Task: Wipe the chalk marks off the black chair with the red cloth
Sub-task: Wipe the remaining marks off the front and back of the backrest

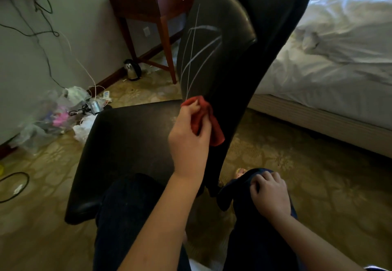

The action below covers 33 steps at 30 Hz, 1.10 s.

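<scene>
Several white chalk marks (203, 27) still cross the tall backrest of the black leather chair (237, 44), all plainly visible, so the wiping looks barely begun and nearly every line is left to clear. The left hand (188, 139) holds the crumpled red cloth (215, 128) bunched in its fingers, against the backrest at the lower ends of the lines, just above the seat. The right hand (269, 194) rests on a dark-trousered knee, fingers loosely curled and holding nothing. Above the cloth the backrest lies open for long strokes. Its left edge runs close beside the marks, with a dark wooden counter (148, 5) beyond and a white bed (328, 48) off to the right.
</scene>
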### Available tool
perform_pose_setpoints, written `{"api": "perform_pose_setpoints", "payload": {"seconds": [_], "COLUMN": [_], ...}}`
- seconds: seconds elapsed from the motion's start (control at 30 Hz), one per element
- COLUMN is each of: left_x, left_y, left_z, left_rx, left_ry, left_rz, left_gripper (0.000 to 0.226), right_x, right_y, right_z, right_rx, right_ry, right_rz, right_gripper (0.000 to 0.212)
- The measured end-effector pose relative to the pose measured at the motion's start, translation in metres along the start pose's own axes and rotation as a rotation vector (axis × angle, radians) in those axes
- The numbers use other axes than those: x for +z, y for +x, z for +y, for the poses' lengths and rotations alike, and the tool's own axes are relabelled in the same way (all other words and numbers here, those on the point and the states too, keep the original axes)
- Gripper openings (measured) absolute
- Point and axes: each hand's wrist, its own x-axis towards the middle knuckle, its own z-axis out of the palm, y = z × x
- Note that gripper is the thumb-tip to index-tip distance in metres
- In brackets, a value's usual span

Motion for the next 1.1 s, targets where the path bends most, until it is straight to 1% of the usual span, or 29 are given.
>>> {"api": "perform_pose_setpoints", "payload": {"seconds": [0.1, 0.17, 0.2, 0.3, 0.33, 0.4, 0.47, 0.57, 0.63, 0.7, 0.77, 0.87, 0.93, 1.03, 1.1], "left_x": [-0.001, 0.002, 0.005, 0.016, 0.019, 0.022, 0.020, 0.013, 0.009, 0.009, 0.011, 0.020, 0.026, 0.029, 0.025], "left_y": [0.002, 0.016, 0.025, 0.051, 0.058, 0.065, 0.060, 0.039, 0.027, 0.027, 0.036, 0.056, 0.062, 0.053, 0.036], "left_z": [0.004, 0.025, 0.039, 0.082, 0.091, 0.095, 0.082, 0.050, 0.037, 0.039, 0.055, 0.089, 0.102, 0.086, 0.058], "left_rx": [-0.031, 0.007, 0.070, 0.342, 0.401, 0.450, 0.442, 0.326, 0.246, 0.199, 0.206, 0.309, 0.373, 0.381, 0.293], "left_ry": [-0.025, -0.080, -0.110, -0.196, -0.215, -0.223, -0.185, -0.121, -0.125, -0.160, -0.206, -0.295, -0.301, -0.219, -0.159], "left_rz": [0.017, 0.030, 0.032, 0.017, 0.001, -0.015, -0.004, -0.015, -0.048, -0.048, -0.028, -0.034, -0.022, 0.016, 0.037], "left_gripper": [0.011, 0.012, 0.013, 0.014, 0.014, 0.014, 0.014, 0.015, 0.015, 0.013, 0.009, 0.007, 0.007, 0.009, 0.009], "right_x": [0.001, 0.000, -0.001, -0.003, -0.003, -0.004, -0.004, -0.004, -0.003, -0.003, -0.003, -0.003, -0.003, -0.002, 0.000], "right_y": [0.000, -0.001, -0.001, -0.002, -0.002, -0.002, -0.001, -0.001, -0.001, 0.000, 0.000, -0.001, -0.001, 0.001, 0.001], "right_z": [-0.002, -0.002, -0.001, -0.002, -0.003, -0.002, -0.002, -0.001, 0.000, 0.000, -0.002, -0.003, -0.003, -0.002, -0.001], "right_rx": [0.011, 0.008, 0.006, 0.016, 0.016, 0.018, 0.025, 0.019, 0.007, 0.006, 0.016, 0.022, 0.024, 0.018, 0.005], "right_ry": [0.017, 0.017, 0.013, 0.012, 0.012, 0.003, -0.003, 0.001, 0.003, 0.006, 0.004, -0.002, 0.004, 0.005, 0.013], "right_rz": [0.020, 0.025, 0.023, -0.011, -0.018, -0.022, -0.021, -0.003, 0.002, 0.002, -0.003, -0.005, -0.008, -0.002, 0.038], "right_gripper": [0.010, 0.009, 0.010, 0.013, 0.014, 0.015, 0.015, 0.012, 0.011, 0.012, 0.014, 0.016, 0.018, 0.017, 0.013]}}
